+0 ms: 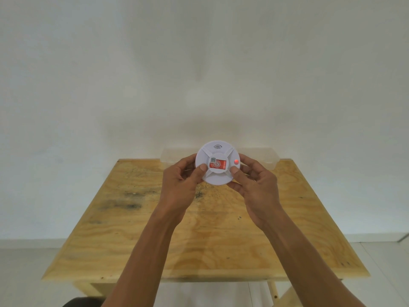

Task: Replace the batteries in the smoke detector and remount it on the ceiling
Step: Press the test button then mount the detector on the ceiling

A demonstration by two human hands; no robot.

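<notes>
A round white smoke detector (218, 176) is held up above the wooden table (132, 229), its face turned toward me. It has a red label and a small code sticker at its middle, a wave symbol near the top and a glowing red light on the right. My left hand (180, 185) grips its left edge with the thumb on the face. Gripping the right edge is my right hand (254, 185), its thumb just below the red light. No batteries are in sight.
A clear plastic container (264, 158) stands at the table's far edge, against the white wall, partly hidden behind the detector and my hands. The table's front edge is near me, with pale floor on both sides.
</notes>
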